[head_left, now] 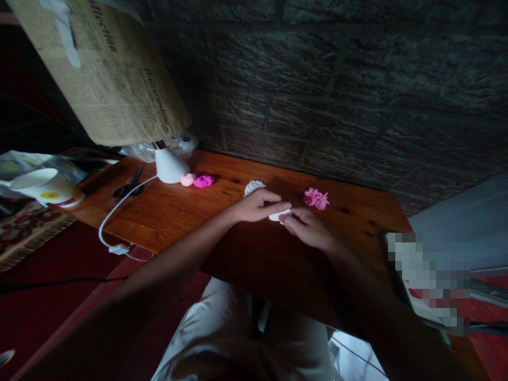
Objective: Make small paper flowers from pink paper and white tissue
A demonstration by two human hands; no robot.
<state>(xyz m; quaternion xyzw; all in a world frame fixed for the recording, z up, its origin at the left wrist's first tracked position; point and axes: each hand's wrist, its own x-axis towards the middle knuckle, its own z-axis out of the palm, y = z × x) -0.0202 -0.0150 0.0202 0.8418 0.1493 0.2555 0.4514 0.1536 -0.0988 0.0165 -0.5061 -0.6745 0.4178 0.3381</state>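
Between both hands is a small white piece (275, 216), soft-looking, perhaps clay. My left hand (260, 205) is closed on its left side, with the thumb lying along its top edge. From the right, my right hand (308, 226) pinches the same piece. Just behind my left hand a crumpled white lump (254, 187) rests on the wooden table, partly hidden. A pink ruffled, flower-like piece (316, 198) lies beyond my right hand. Farther left sit a pale pink lump (188, 180) and a bright magenta lump (203, 181), side by side.
A lamp with a white base (170, 165) and newsprint shade (130, 79) stands at the left. Black scissors (129, 185) and a white cable (106, 219) are near it. A white cup (39, 185) is far left. A brick wall (286, 116) closes the back.
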